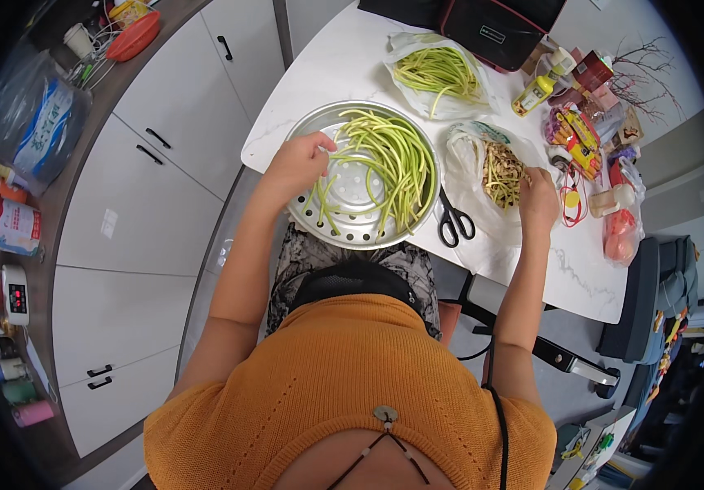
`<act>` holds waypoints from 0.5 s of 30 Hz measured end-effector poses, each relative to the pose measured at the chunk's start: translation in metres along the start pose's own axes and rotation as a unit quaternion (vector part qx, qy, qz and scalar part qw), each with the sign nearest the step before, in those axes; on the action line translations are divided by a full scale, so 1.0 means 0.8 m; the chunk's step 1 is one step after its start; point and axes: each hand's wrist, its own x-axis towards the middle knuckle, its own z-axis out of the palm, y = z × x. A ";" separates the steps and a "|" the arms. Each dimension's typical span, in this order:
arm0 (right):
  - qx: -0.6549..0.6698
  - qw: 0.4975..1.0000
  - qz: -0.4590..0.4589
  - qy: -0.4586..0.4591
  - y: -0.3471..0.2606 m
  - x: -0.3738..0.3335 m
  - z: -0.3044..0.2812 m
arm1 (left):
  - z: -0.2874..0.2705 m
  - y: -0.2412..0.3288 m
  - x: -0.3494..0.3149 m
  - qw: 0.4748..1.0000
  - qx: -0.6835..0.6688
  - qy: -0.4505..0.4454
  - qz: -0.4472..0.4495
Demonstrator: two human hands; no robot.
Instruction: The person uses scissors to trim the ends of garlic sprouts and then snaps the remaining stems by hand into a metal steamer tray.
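Note:
A round metal steamer pan with holes in its base stands at the table's near edge, partly over my lap. Long green stems, which look like garlic scapes, lie in it, mostly on the right side. My left hand is above the pan's left rim, its fingers curled in; whatever they pinch is hidden. To the right, a white plastic bag lies spread with short brownish-green trimmings in it. My right hand is at the right edge of these trimmings, fingers bent together. Black-handled scissors lie between pan and bag.
Another plastic bag of long green stems sits behind the pan. A black case stands at the back. Along the table's right side are a yellow-green bottle, colourful packets and a red-cord item. White cabinets line the left.

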 end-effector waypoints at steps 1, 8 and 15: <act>-0.007 1.000 -0.008 0.011 -0.002 0.001 0.002 | 0.002 -0.007 0.005 0.998 0.064 0.007 0.020; -0.037 0.998 -0.036 0.025 -0.026 0.008 -0.011 | 0.020 -0.035 0.019 0.933 0.318 0.100 0.132; -0.134 0.990 -0.038 -0.030 -0.036 0.020 -0.011 | 0.026 -0.028 0.016 0.912 0.383 0.082 0.124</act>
